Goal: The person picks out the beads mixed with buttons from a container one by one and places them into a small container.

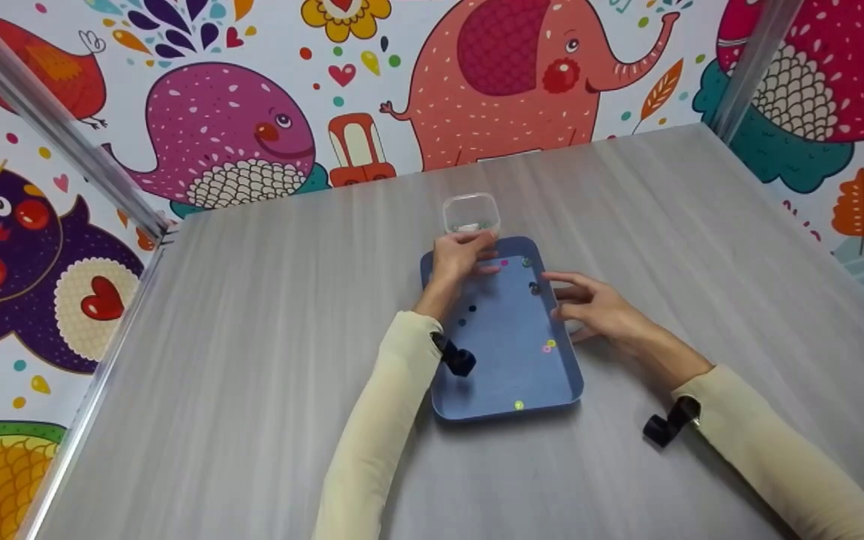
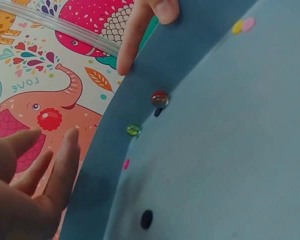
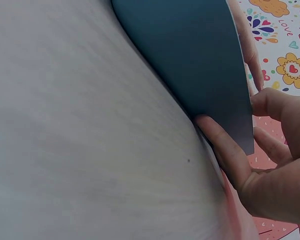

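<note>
A blue rectangular tray (image 1: 503,375) lies on the table with small pieces scattered in it. My left hand (image 1: 458,259) hovers over its far left corner, beside a clear plastic container (image 1: 471,202); its fingers are spread and I see nothing between them. My right hand (image 1: 601,307) grips the tray's right side wall, with fingertips at the rim and low on the outer face. Near that wall sit a green glass marble (image 2: 134,130) and a reddish marble (image 2: 160,98). A dark oval piece (image 2: 147,219), a pink one (image 2: 126,163) and a yellow disc (image 2: 238,26) also lie inside.
The clear container holds some small whitish and greenish things, hard to make out. Under everything is a grey wood-grain table (image 1: 274,360). Cartoon-animal panels (image 1: 507,75) rise along its back and sides, with metal posts (image 1: 751,67) at the corners.
</note>
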{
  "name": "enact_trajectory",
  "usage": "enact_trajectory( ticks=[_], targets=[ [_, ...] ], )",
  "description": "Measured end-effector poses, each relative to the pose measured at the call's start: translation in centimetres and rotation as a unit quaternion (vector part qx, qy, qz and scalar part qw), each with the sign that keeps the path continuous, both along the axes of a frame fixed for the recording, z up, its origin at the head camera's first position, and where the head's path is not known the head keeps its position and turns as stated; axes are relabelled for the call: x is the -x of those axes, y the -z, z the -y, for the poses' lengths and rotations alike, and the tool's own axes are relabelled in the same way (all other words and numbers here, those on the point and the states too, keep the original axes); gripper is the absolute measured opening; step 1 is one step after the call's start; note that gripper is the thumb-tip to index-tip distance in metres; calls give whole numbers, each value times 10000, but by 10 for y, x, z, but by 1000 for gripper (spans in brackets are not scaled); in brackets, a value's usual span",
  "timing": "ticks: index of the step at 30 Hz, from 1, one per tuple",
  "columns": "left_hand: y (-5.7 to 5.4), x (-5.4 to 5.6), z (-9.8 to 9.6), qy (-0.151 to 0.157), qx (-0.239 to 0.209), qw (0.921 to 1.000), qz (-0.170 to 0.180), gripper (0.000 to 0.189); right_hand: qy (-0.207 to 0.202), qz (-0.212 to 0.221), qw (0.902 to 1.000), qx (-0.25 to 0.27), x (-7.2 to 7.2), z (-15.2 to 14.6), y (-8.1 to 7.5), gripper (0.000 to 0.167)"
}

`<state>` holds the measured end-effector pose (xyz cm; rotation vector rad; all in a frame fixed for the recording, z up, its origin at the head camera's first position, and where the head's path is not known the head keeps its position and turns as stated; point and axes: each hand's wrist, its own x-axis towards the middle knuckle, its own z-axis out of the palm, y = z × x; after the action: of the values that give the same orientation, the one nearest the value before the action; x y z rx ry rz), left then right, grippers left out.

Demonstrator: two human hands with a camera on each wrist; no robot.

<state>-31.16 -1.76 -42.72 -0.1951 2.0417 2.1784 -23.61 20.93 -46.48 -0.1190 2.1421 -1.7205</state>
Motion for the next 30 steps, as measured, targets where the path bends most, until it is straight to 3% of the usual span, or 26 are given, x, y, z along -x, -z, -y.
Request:
enact_trajectory(
  ticks=[11,16,23,30],
  targets=[
    [10,-5,-13,216,103,9991,339,28,21,40,10000,-28,1,0,1,62],
    [10,-6,-16,237,395,9985,302,28,79,136,9999,-31,2,2,2,62],
    [9,-6,-22,497,656,9962,279,32,85,105,9999,-63,2,1,1,62],
    [8,-3,-28,210,841,9960,222,26,-28,10,10000,30,1,-1,0,62]
  ],
)
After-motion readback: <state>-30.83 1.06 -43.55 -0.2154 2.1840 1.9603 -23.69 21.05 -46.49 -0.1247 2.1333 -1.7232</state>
